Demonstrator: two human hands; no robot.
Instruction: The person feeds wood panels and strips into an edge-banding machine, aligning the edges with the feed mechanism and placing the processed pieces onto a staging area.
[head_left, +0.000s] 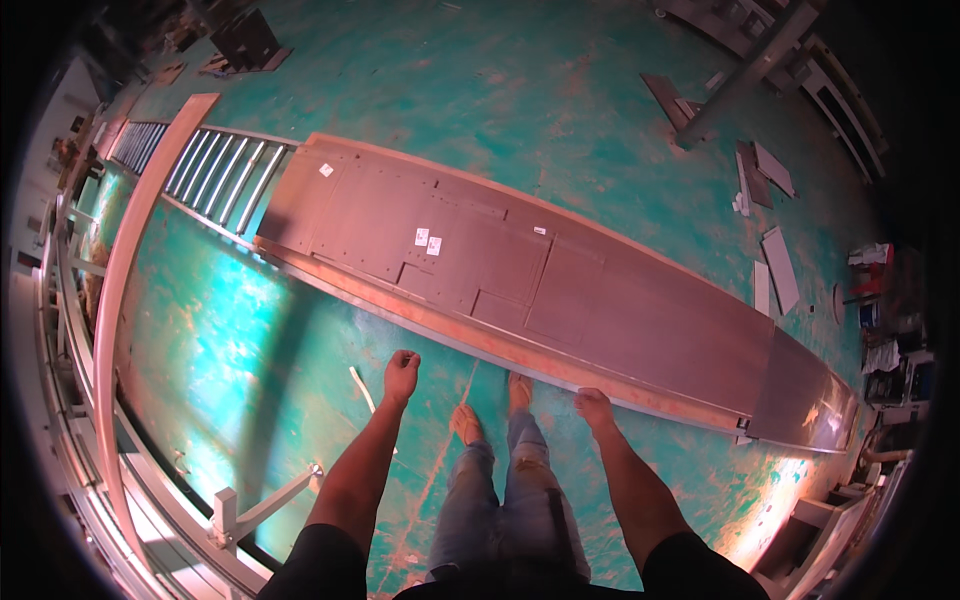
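My left hand point(402, 376) hangs over the green floor, short of the long panel stack's near edge. Its fingers are curled closed, and nothing shows in them. My right hand point(594, 407) is also closed, in a loose fist, close by the near edge of the stack; whether it touches that edge I cannot tell. Across the view lies the long stack of brown panels point(640, 310), with shallow cut outlines, small holes and several white labels point(428, 240) on top. A darker, shiny panel point(803, 398) covers its right end.
A roller conveyor point(225, 175) runs off the stack's left end. One long narrow board point(125, 260) crosses over it beside a metal frame point(260, 510) on the left. Loose panels point(780, 268) lie on the floor at far right, near a post point(745, 75). A thin strip point(362, 388) lies near my left hand.
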